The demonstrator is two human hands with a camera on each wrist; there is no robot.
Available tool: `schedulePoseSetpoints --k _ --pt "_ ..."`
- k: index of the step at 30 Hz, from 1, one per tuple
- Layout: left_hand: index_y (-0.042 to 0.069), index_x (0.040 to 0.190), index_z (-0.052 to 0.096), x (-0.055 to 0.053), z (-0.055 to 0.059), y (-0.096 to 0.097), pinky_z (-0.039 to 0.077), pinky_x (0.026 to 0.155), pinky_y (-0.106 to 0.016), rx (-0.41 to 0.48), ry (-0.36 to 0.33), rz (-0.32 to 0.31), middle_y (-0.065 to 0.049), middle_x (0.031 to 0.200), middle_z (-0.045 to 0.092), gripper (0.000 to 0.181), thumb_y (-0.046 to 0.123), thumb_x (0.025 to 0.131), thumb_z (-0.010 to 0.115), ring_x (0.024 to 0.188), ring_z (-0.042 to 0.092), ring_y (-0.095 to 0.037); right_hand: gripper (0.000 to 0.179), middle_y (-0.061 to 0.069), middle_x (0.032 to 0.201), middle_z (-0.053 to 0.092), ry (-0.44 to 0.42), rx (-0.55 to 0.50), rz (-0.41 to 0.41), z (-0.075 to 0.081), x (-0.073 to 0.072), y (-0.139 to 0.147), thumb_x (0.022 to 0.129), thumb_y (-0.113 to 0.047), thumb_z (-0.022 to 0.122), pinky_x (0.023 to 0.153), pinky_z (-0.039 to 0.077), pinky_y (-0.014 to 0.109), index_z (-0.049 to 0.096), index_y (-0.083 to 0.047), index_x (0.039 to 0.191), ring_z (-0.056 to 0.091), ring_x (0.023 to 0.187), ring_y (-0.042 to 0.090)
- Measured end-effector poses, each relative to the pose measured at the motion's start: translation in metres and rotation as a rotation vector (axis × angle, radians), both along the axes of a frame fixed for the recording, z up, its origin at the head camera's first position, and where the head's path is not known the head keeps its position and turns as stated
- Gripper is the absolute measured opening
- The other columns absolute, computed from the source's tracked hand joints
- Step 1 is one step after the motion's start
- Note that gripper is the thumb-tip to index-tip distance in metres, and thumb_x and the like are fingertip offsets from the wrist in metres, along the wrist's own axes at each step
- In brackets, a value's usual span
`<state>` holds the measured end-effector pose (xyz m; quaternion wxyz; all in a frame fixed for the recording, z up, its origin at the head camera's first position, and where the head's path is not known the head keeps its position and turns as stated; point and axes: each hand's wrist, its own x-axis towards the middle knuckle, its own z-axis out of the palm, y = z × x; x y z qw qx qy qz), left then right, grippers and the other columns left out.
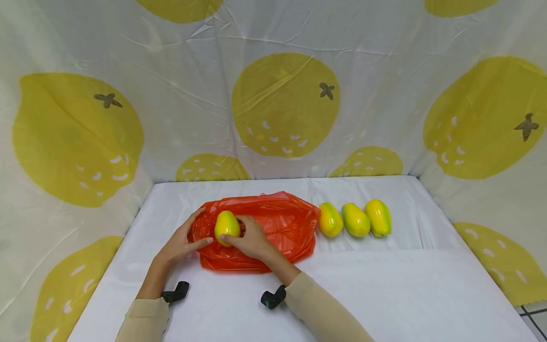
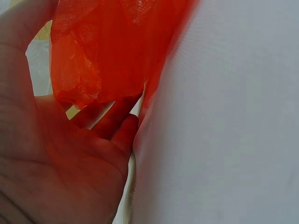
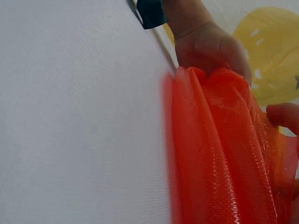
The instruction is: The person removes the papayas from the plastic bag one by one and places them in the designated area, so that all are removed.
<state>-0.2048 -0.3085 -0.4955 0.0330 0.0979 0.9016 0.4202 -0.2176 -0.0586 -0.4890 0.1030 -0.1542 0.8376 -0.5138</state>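
Observation:
In the head view a red plastic bag [image 1: 278, 228] lies spread on the white-covered table. A glossy yellow-green mango [image 1: 227, 225] stands over the bag's left part, pinched between the thumb and fingers of my right hand [image 1: 252, 237]. My left hand [image 1: 181, 242] grips the bag's left end, its thumb lying over the plastic close to the mango. In the left wrist view the red plastic [image 2: 103, 51] passes between thumb and fingers, partly covering the fingers. The right wrist view shows the folded side of the bag [image 3: 219, 149]; most of the right hand is out of frame there.
Three more mangoes stand in a row right of the bag: a near one [image 1: 331, 220] beside its edge, a middle one [image 1: 356, 220] and a far one [image 1: 378, 218]. Lemon-printed cloth [image 1: 372, 109] walls in the table at the back and sides.

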Motion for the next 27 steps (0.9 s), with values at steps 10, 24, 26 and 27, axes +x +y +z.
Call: schedulePoseSetpoints --k 10,24,26,27 --pt "0.029 0.166 0.02 -0.005 0.002 0.005 0.044 0.11 -0.067 0.0 0.001 -0.008 -0.015 0.168 0.03 0.097 0.043 0.088 0.077 0.147 0.038 -0.047 0.078 0.004 0.135 0.058 0.004 -0.054 0.0 0.003 -0.003 0.019 0.089 -0.05 0.076 0.09 0.058 0.031 0.048 -0.011 0.15 0.06 0.112 0.017" --pt "0.03 0.166 0.019 0.001 0.001 -0.001 0.044 0.109 -0.069 -0.004 -0.008 0.009 -0.016 0.168 0.029 0.097 0.04 0.088 0.077 0.148 0.034 -0.048 0.077 0.002 0.138 0.058 0.005 -0.047 -0.034 0.013 -0.003 0.04 0.089 -0.05 0.076 0.094 0.059 0.035 0.048 -0.015 0.151 0.058 0.116 0.019" --pt "0.031 0.165 0.019 0.001 0.0 -0.001 0.042 0.109 -0.07 0.0 -0.01 0.01 -0.016 0.168 0.028 0.097 0.039 0.088 0.077 0.149 0.033 -0.048 0.077 0.003 0.14 0.057 0.012 -0.045 -0.033 0.014 -0.002 0.044 0.089 -0.05 0.076 0.095 0.059 0.036 0.048 -0.014 0.151 0.058 0.118 0.02" --pt "0.031 0.165 0.019 0.0 0.0 -0.001 0.042 0.11 -0.071 0.001 -0.011 0.009 -0.016 0.168 0.028 0.097 0.039 0.088 0.077 0.149 0.033 -0.048 0.077 0.003 0.141 0.056 0.014 -0.044 -0.033 0.015 -0.002 0.046 0.089 -0.05 0.075 0.096 0.058 0.037 0.047 -0.015 0.151 0.058 0.119 0.02"
